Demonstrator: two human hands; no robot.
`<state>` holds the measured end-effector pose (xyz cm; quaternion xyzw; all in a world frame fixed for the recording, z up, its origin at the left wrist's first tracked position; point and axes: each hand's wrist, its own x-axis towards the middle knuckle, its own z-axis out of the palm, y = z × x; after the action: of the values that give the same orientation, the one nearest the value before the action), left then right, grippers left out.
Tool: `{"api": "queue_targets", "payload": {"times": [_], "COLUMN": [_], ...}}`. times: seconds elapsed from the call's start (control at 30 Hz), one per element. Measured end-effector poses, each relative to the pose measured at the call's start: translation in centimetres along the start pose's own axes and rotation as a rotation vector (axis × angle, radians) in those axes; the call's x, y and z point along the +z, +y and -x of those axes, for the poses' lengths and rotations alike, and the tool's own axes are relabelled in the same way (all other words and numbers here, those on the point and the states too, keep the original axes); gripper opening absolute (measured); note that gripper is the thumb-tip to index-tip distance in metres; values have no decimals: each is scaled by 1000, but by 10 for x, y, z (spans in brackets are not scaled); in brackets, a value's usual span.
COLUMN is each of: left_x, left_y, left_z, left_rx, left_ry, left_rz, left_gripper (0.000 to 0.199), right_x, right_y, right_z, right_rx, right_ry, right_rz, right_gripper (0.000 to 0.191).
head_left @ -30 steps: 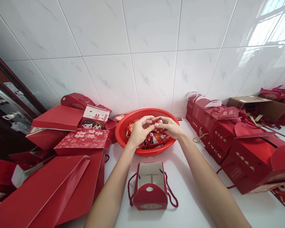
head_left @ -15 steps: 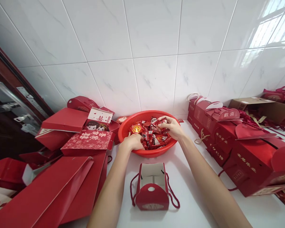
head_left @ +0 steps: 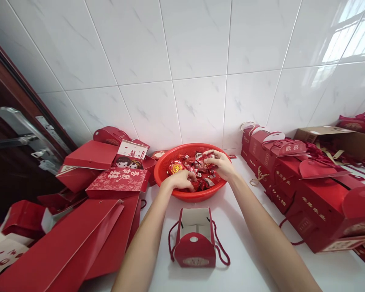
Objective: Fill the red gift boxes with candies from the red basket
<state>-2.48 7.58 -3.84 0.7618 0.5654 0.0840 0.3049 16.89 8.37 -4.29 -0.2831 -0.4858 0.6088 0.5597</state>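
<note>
Red wrapped candies [head_left: 202, 165] fill the bottom of a red plastic basket [head_left: 191, 197] against the wall. My left hand [head_left: 182, 180] reaches over the basket's near-left rim, its fingers curled down round a red wrapped candy. On the right side of the basket, my right hand [head_left: 221, 164] has thumb and fingers closed on another red wrapped candy, partly hidden by the fingers. Between my forearms stands a small red gift box [head_left: 195, 255], its top open and its inside white, with dark red cord handles hanging at both sides.
Folded and flattened red boxes [head_left: 109, 231] pile up on the left, by a dark door with a metal handle [head_left: 18, 140]. A row of closed red gift boxes [head_left: 295, 182] lines the right side. Behind them lies an open cardboard carton [head_left: 340, 136]. The tiled wall [head_left: 200, 105] bounds the back.
My left hand has shifted right and lifted a little within the basket, its fingers now more visible. My right hand stays nearly in place. The view has turned slightly left.
</note>
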Motion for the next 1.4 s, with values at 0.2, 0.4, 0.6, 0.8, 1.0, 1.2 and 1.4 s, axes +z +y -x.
{"api": "queue_targets", "payload": {"times": [0.2, 0.4, 0.6, 0.8, 1.0, 1.2, 1.4], "left_x": [2, -4, -13, -11, -9, -10, -16], "left_y": [7, 11, 12, 12, 14, 16, 9], "left_z": [0, 0, 5, 12, 19, 16, 13], "left_rx": [136, -3, -167, -93, -118, -126, -145], "left_ry": [361, 461, 301, 355, 384, 403, 304], "left_rz": [360, 808, 1162, 1162, 1036, 1232, 1382], "left_gripper": [37, 29, 36, 25, 29, 24, 40], "right_x": [-3, -3, -6, -4, -3, -2, -2], "right_y": [2, 2, 5, 3, 2, 0, 0], "right_z": [-2, -4, -6, -4, -3, -2, -1], "right_rx": [-11, -20, 7, 26, 19, 23, 54], "right_ry": [27, 45, 20, -11, -12, -5, -17], "right_rz": [2, -14, -19, -18, -11, -3, 15], "right_gripper": [31, 29, 33, 39, 42, 38, 34]}}
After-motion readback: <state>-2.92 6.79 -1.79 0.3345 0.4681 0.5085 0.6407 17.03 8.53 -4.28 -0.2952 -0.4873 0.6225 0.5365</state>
